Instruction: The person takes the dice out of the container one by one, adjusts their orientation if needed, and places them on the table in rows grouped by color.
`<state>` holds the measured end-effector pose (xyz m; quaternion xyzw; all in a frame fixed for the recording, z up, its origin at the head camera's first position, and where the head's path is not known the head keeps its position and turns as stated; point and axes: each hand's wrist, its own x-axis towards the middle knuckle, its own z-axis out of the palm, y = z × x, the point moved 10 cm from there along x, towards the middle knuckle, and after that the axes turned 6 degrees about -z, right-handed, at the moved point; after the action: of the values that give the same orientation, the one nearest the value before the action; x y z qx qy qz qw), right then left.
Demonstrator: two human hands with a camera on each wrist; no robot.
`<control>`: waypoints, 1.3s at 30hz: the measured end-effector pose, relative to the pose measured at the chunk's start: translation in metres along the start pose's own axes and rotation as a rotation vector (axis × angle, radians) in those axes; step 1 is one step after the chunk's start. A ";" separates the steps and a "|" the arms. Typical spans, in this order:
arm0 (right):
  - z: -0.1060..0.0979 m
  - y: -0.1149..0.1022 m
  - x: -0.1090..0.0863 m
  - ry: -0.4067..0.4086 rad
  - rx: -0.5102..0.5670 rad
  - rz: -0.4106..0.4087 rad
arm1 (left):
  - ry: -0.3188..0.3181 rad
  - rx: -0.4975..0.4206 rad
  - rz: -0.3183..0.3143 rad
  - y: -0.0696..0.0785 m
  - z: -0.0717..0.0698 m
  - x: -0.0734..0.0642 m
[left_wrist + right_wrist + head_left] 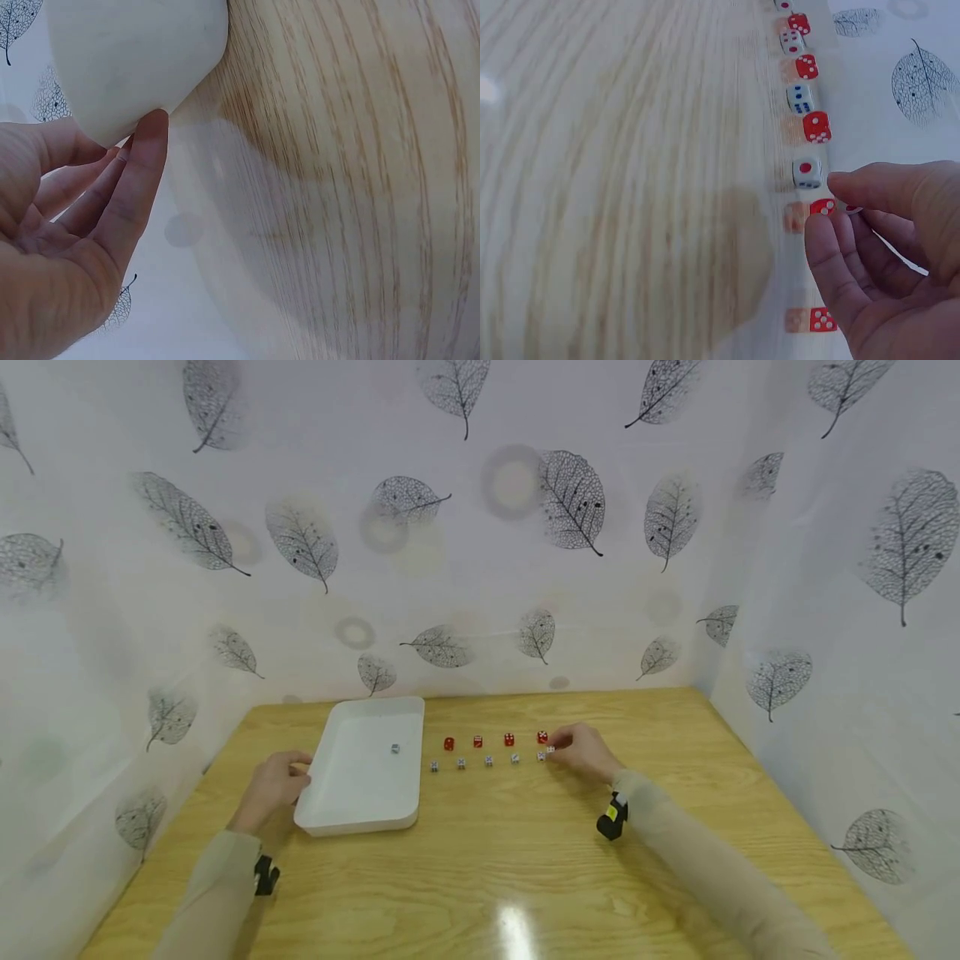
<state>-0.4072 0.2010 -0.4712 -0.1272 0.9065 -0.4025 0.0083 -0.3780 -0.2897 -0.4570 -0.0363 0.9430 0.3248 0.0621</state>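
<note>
At the left, my left hand point(272, 787) pinches the edge of a white tray point(358, 797) between thumb and fingers. The left wrist view shows the fingertips point(154, 124) right at the tray's corner. One white die point(395, 748) lies inside the tray. My right hand point(588, 753) holds a white die point(551, 749) at the right end of the rows, with thumb and fingers mostly covering it in the right wrist view. Right by those fingers are a red die point(542, 737) and a white die point(541, 756) on the table.
Several red dice point(477, 742) form a back row right of the tray, with a row of white dice point(489, 761) in front. Everything stands on a wood-grain table point(480, 860). A leaf-patterned curtain point(480, 560) closes off the back and sides.
</note>
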 end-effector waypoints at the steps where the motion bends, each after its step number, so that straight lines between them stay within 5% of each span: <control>1: -0.001 0.002 0.000 -0.002 -0.007 -0.002 | 0.000 0.002 0.003 0.000 0.000 0.000; 39: -0.011 0.013 -0.001 -0.017 -0.088 0.012 | 0.005 0.029 -0.009 0.005 -0.002 -0.002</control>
<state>-0.4102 0.2177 -0.4737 -0.1254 0.9239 -0.3613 0.0127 -0.3767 -0.2869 -0.4516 -0.0407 0.9476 0.3107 0.0616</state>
